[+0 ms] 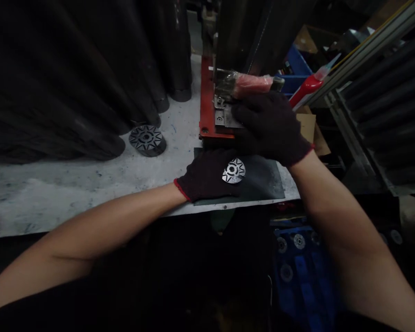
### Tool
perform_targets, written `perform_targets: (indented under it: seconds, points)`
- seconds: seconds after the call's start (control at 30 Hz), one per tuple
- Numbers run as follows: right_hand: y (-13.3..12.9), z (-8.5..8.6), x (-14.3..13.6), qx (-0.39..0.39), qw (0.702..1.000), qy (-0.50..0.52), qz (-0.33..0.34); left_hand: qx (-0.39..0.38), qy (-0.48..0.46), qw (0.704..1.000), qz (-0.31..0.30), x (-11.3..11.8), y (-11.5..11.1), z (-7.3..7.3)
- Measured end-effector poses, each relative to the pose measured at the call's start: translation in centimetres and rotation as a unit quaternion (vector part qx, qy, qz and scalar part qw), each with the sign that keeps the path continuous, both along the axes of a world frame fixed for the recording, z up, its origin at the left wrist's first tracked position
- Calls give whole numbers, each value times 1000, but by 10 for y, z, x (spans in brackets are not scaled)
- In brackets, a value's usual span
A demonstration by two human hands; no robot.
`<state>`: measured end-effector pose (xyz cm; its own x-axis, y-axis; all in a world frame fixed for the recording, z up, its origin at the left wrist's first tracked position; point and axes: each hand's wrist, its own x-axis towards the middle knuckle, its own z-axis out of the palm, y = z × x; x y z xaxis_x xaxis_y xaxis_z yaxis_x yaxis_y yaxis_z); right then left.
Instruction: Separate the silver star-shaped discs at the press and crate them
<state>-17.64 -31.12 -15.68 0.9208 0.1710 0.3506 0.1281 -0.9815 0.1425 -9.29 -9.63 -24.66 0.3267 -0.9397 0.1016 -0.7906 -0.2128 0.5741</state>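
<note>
My left hand (pixel 210 175), in a dark knitted glove with a red cuff, is closed round a round metal rotor core (pixel 234 170). The slotted end face of this core points up, over a dark mat (pixel 263 182) at the bench edge. My right hand (pixel 268 124), gloved alike, is over the metal plate of a red machine base (pixel 207 115). Just beyond its knuckles lies a pink, plastic-wrapped handle (pixel 254 84); whether the fingers touch it is hidden. Dark glove and shadow blur those fingers. A second slotted core (pixel 147 138) stands on the bench, left of my left hand.
Long dark cylinders (pixel 181 87) crowd the left and back of the white bench top (pixel 173 133). A red bottle (pixel 306 90) with a pointed nozzle leans beyond my right hand, near a blue bin (pixel 293 83). Low on the right, a blue tray (pixel 300 263) holds several round parts.
</note>
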Motion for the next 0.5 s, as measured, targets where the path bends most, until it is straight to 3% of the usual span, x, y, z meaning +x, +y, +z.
perform_targets:
  seconds: [0.07,0.13,0.17,0.23,0.3,0.37,0.5]
  points:
    - [1,-8,0,13,999,-32,15,12,-9,1000,8,-1,-2,-1]
    - [18,-22,-17,99,989,-108,-25,5,-1,1000,5,0,-3,-2]
    - [30,-31,-30,173,972,-145,-69,-2,9,1000,-5,1,-3,-3]
    - [52,-50,-54,335,920,-121,-164,-11,30,999,-25,3,-3,-5]
    - [67,-68,-67,416,879,-60,-226,-11,38,999,-36,5,-3,-7]
    - [73,-80,-69,425,867,-31,-256,-12,34,999,-31,6,-4,-7]
    - [72,-86,-66,392,883,-11,-257,21,26,999,-22,2,-9,3]
